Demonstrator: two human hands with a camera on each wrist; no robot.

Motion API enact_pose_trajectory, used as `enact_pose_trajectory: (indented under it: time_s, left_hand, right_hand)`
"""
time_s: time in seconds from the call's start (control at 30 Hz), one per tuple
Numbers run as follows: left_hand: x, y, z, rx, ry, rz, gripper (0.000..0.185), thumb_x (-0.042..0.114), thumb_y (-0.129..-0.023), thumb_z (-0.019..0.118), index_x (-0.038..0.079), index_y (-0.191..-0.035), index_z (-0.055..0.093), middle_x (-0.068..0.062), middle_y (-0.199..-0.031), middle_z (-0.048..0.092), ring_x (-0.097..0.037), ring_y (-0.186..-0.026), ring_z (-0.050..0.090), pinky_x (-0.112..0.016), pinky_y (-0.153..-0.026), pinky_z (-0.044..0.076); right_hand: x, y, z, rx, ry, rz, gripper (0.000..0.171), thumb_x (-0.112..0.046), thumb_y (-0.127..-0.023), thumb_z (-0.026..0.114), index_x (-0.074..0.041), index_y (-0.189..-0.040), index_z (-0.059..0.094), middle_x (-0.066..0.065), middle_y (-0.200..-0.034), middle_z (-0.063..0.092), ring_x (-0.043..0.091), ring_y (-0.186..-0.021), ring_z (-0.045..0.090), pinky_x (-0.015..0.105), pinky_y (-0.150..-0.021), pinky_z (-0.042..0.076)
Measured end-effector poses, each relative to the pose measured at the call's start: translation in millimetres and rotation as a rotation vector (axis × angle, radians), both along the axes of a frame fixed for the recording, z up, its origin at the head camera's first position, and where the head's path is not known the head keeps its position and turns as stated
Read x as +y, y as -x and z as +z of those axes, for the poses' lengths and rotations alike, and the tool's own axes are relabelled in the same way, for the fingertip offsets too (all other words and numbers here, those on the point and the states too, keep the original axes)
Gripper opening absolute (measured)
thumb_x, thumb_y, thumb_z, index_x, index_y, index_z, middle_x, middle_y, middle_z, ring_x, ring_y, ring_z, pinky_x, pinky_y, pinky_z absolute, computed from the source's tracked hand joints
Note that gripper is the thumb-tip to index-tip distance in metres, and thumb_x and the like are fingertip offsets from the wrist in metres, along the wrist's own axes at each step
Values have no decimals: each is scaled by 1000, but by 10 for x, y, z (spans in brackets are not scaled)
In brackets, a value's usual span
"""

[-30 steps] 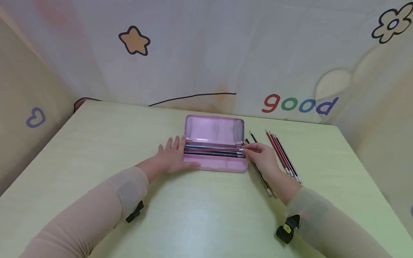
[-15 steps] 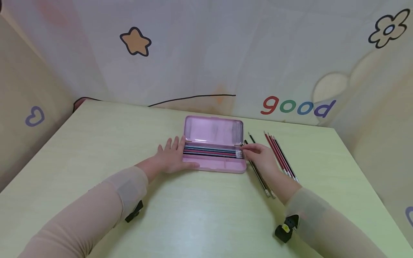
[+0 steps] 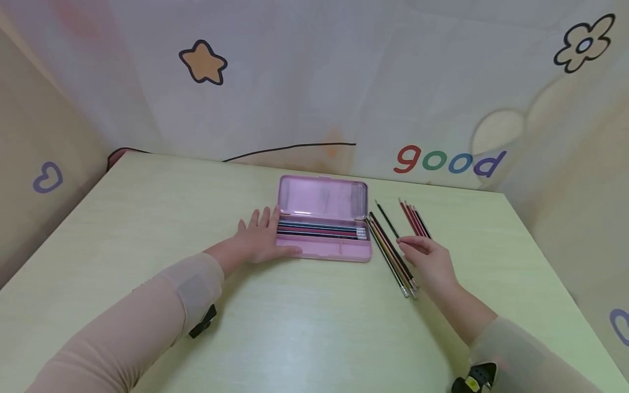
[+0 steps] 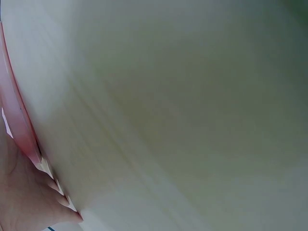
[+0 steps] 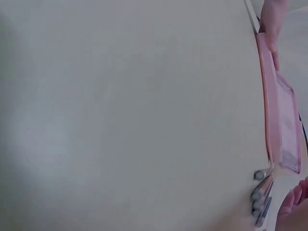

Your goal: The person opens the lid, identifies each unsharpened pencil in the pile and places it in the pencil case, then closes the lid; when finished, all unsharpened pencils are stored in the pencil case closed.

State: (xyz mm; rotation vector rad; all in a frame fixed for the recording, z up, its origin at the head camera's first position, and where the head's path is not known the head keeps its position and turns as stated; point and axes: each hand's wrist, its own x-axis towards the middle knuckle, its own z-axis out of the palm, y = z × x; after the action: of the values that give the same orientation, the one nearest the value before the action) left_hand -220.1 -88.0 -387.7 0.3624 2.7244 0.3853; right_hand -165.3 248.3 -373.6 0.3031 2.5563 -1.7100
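1. Pencil case [image 3: 321,250]: pink, it lies on the table [image 3: 295,327] in front of the person, its lid raised at the back.
2. Inside, a row of dark, blue and reddish pencils [image 3: 316,230] lies lengthwise, pale ends toward the right.
3. The left hand [image 3: 255,243] rests against the case's left end, fingers [image 3: 266,218] straight and spread, thumb along the front edge; they are not curled round anything.
4. The right hand [image 3: 432,262] is well to the right of the case. Its fingers [image 3: 415,240] are bent, thumb and forefinger tips together at a dark pencil [image 3: 386,218]; whether they grip it, I cannot tell.
5. Between case and right hand, a slanting bundle of loose pencils [image 3: 392,254] has its upper ends just beside the case's right end.
6. Farther right, several red pencils [image 3: 411,217] lie side by side, partly hidden by the right hand.
7. Behind the table hangs a pale backdrop [image 3: 295,82] with an orange star [image 3: 203,63].
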Motion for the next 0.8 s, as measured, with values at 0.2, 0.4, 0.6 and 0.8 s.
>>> enact_pose_trajectory:
  time_s: [0.2, 0.4, 0.6, 0.8]
  left_hand:
    - [10, 3, -11, 3, -1, -3, 115, 80, -75, 40, 7, -148, -11, -21, -154, -3, -41, -138, -7, -63, -105, 2]
    - [4, 14, -18, -1, -9, 8, 116, 81, -74, 40, 8, -148, -11, -20, -154, -4, -41, -138, -9, -62, -105, 0]
    - [1, 31, -49, 2, -5, 11, 117, 83, -73, 38, 7, -148, -11, -20, -154, -5, -41, -138, -9, -62, -106, -1]
    - [-1, 15, -24, 3, -20, 0, 116, 81, -75, 40, 7, -148, -12, -21, -153, -5, -42, -138, -9, -63, -105, 0]
  right_hand:
    - [208, -236, -60, -11, 24, -35, 40, -25, -90, 63, 2, -120, 56, -3, -105, 65, 4, -91, 60, 17, -78, 48]
    - [324, -410, -127, -15, 15, -48, 37, -19, -90, 63, 5, -118, 56, -5, -101, 66, -1, -86, 59, 16, -75, 49]
    - [352, -471, -218, 12, -116, -25, 36, -18, -90, 64, 5, -117, 59, 5, -106, 66, -6, -86, 55, 11, -75, 46]
    - [341, -483, -309, 54, -185, -17, 31, -16, -88, 66, 2, -112, 62, 13, -108, 65, -3, -85, 57, 11, -75, 46]
